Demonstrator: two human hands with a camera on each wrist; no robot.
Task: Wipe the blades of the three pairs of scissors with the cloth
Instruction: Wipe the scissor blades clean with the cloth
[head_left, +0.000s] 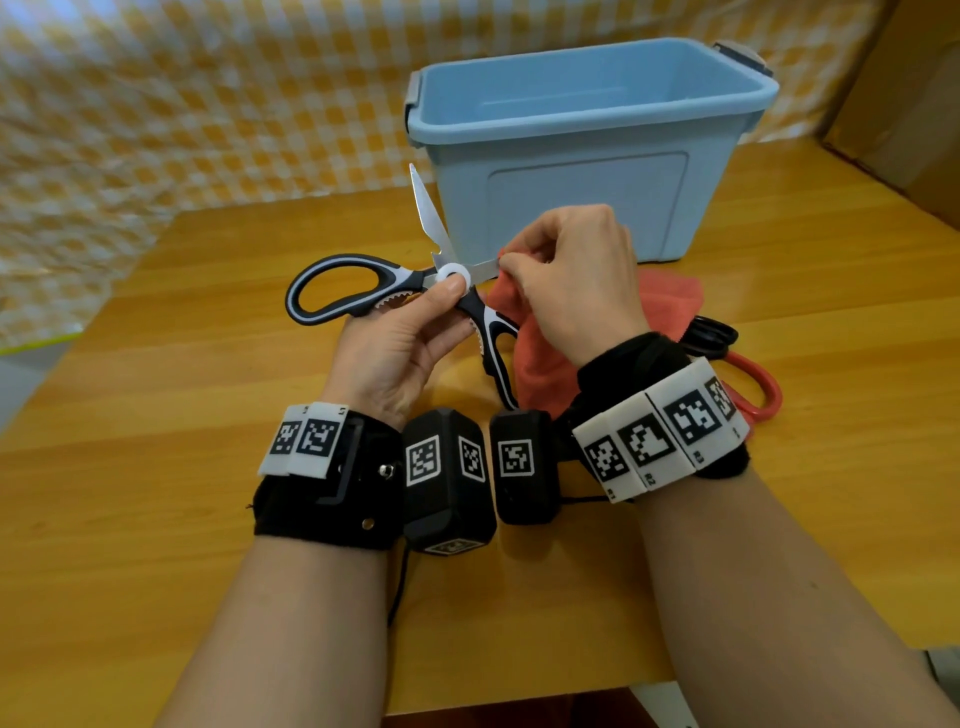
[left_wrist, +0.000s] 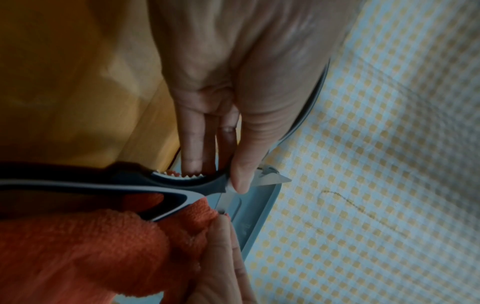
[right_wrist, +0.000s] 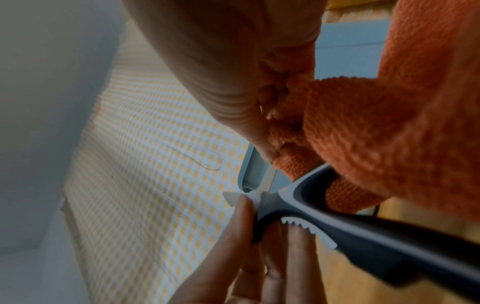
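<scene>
We have our left hand (head_left: 400, 338) gripping the black-and-white scissors (head_left: 395, 291) at the pivot, thumb on the white hub, holding them open above the table (head_left: 208, 415). Our right hand (head_left: 566, 280) pinches the orange cloth (head_left: 670, 306) around the lower blade close to the pivot, while the rest of the cloth trails down onto the table.

The main risk, as we judge it, is the open edge. If we slide the cloth along the blade with the fingertips too near the cutting side, the thin fold could slip and leave skin on steel. The free blade points up and away towards the blue box (head_left: 587, 145), so a twist of the left wrist could swing it into the box or towards us. A loose grip at the pivot could also let the blades snap shut on the cloth or a finger.

Counting: one pair in hand, and to the right, partly hidden by the cloth and wrist, a red handle (head_left: 758, 389) and a black handle (head_left: 711, 332), likely the other two pairs. One cloth, one box.
</scene>
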